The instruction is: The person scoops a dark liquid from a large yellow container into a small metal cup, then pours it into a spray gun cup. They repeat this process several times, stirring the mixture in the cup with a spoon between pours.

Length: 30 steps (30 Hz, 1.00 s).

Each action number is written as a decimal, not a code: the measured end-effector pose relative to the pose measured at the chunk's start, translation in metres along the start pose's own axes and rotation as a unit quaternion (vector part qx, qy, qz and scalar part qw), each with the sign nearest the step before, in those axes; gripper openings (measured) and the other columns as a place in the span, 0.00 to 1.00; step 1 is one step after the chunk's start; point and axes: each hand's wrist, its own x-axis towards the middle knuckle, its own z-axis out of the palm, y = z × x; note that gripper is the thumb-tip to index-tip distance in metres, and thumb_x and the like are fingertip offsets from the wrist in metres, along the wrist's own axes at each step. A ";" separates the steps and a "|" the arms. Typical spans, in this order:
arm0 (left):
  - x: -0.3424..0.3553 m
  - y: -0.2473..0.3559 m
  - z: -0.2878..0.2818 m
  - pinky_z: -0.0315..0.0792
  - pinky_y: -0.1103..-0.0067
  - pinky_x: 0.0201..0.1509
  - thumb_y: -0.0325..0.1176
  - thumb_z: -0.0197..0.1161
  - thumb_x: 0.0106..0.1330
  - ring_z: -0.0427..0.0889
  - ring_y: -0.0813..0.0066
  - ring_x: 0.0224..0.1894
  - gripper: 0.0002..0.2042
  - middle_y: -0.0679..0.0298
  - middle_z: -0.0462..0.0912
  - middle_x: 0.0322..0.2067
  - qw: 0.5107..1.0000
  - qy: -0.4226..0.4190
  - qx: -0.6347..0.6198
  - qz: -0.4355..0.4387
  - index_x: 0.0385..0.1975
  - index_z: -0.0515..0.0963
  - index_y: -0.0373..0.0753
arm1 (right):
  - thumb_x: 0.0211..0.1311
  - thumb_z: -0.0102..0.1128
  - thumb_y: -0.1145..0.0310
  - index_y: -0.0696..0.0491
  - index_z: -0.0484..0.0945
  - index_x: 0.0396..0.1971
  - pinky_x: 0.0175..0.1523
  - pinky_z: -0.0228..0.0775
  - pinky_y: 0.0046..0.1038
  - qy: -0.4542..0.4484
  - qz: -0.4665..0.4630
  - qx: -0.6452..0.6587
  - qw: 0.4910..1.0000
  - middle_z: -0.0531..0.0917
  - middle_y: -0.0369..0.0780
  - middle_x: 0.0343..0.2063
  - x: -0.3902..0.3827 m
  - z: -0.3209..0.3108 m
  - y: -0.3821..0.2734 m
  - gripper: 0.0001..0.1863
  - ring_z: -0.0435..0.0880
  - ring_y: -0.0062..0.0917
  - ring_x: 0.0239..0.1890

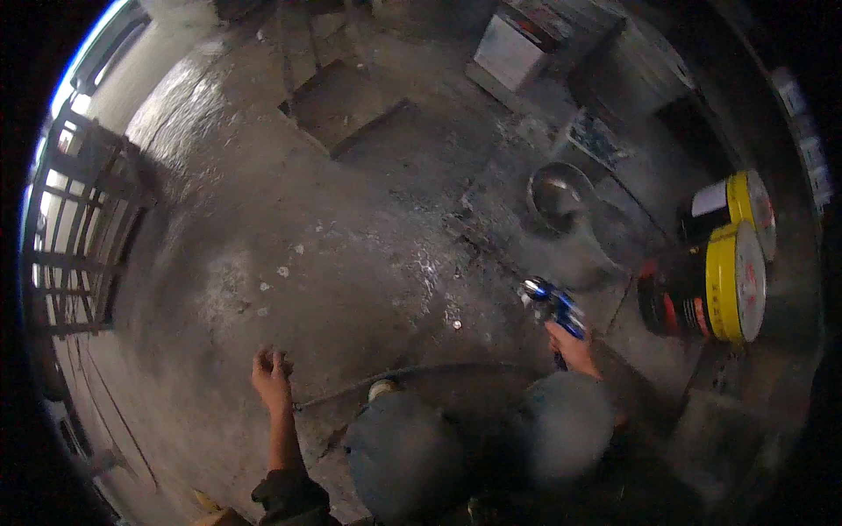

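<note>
My right hand (574, 348) is closed around the grip of a blue spray gun (554, 307) with a shiny silver head. The gun points up and to the left, over the dark, stained floor (368, 280). On the other side, my left hand (273, 368) hangs above the floor with its fingers loosely curled and slightly apart, and I see nothing in it. Between the two hands a thin dark hose (368, 382) curves across the floor, passing in front of my knees. Where the hose joins anything is hidden.
Two black-and-yellow drums (724, 280) stand at the right. Beyond the gun sits a round metal basin (554, 200). A flat platform with uprights (346, 110) and a white box (509, 54) are farther off. A slatted rack (83, 219) lines the left.
</note>
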 end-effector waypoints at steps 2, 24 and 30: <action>0.015 0.031 0.029 0.75 0.79 0.33 0.29 0.60 0.68 0.81 0.77 0.30 0.11 0.61 0.82 0.32 0.995 -0.055 -0.068 0.047 0.46 0.75 0.32 | 0.55 0.70 0.66 0.56 0.76 0.33 0.24 0.66 0.24 0.052 0.020 -0.080 0.995 0.76 0.33 0.19 0.005 0.012 0.005 0.12 0.73 0.18 0.18; -0.078 0.245 0.208 0.65 0.62 0.63 0.38 0.70 0.53 0.71 0.52 0.60 0.27 0.55 0.71 0.59 0.690 -0.417 0.191 0.559 0.55 0.74 0.42 | 0.61 0.57 0.63 0.41 0.65 0.67 0.56 0.70 0.37 -0.211 -0.180 -0.247 0.929 0.82 0.46 0.44 0.012 0.066 0.066 0.32 0.82 0.35 0.45; -0.072 0.261 0.199 0.65 0.59 0.65 0.45 0.73 0.48 0.68 0.48 0.62 0.32 0.53 0.67 0.62 0.586 -0.465 0.221 0.626 0.56 0.74 0.48 | 0.60 0.57 0.66 0.41 0.66 0.67 0.51 0.70 0.32 -0.306 -0.169 -0.290 0.891 0.82 0.47 0.47 -0.003 0.055 0.027 0.32 0.78 0.28 0.40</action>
